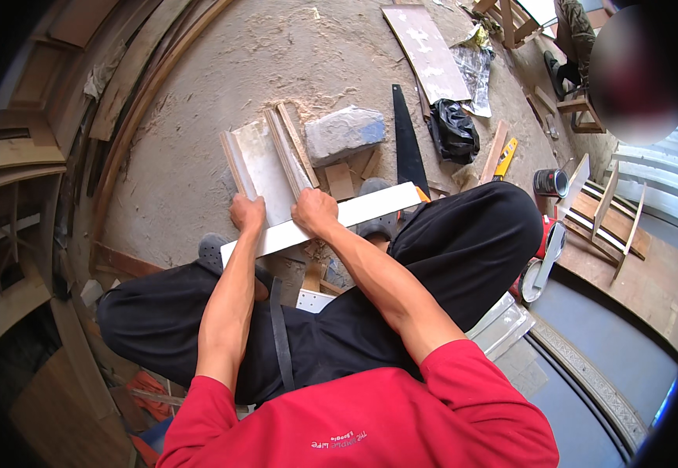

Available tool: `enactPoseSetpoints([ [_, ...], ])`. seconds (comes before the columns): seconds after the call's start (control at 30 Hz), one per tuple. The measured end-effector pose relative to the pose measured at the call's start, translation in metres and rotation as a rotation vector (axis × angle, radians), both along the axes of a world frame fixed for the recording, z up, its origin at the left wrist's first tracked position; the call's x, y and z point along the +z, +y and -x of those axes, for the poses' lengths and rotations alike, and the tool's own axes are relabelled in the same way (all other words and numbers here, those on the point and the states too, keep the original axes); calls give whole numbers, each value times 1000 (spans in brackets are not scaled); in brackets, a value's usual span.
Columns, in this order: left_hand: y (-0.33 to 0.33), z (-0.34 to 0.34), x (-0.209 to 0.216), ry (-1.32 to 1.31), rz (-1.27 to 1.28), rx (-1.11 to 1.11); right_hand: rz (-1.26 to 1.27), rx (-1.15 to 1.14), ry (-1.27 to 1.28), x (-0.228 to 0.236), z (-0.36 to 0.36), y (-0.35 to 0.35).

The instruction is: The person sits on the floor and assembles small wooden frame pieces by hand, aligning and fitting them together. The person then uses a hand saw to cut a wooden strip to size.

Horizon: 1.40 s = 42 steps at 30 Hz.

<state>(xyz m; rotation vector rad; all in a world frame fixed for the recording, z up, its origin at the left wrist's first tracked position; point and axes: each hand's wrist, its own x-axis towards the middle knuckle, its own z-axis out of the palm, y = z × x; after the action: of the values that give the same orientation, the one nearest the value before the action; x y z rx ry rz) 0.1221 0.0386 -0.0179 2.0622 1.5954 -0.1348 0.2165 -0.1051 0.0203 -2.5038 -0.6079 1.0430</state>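
Observation:
Between my feet a pale flat board (263,160) lies on the ground, flanked by a left wooden strip (237,162) and a right wooden strip (286,148) with grooved profiles. The near end of the left strip is in the closed fingers of my left hand (247,213). Around the near end of the right strip curls my right hand (315,211); my fingertips are partly hidden. A long white board (354,207) lies slantwise at my wrists, over my feet. I cannot tell whether the strips are fixed to the pale board.
Beyond the strips rests a rough stone block (347,134) with a blue patch. To its right are a handsaw (408,140), a black plastic bag (454,131), a yellow level (505,157) and a paint can (550,182). Timber (140,70) lines the left side. Another person (577,39) is at far right.

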Motion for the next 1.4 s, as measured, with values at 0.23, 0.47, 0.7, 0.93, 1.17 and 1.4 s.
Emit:
enactPoseSetpoints([
  [0.23,-1,0,-3,-31,9,5,7,2,9,5,-1,-1],
  [0.47,5,3,-12,-12,50,9,31,24,34,7,-2,-1],
  [0.7,15,3,-3,-59,193,23,11,58,-14,13,-1,-5],
  [0.93,22,5,16,-188,260,73,14,108,-8,32,-1,-10],
  [1.17,26,15,21,-369,438,106,37,156,-21,37,1,-23],
  [1.4,38,25,18,-463,492,180,-32,246,-143,34,-1,-54],
])
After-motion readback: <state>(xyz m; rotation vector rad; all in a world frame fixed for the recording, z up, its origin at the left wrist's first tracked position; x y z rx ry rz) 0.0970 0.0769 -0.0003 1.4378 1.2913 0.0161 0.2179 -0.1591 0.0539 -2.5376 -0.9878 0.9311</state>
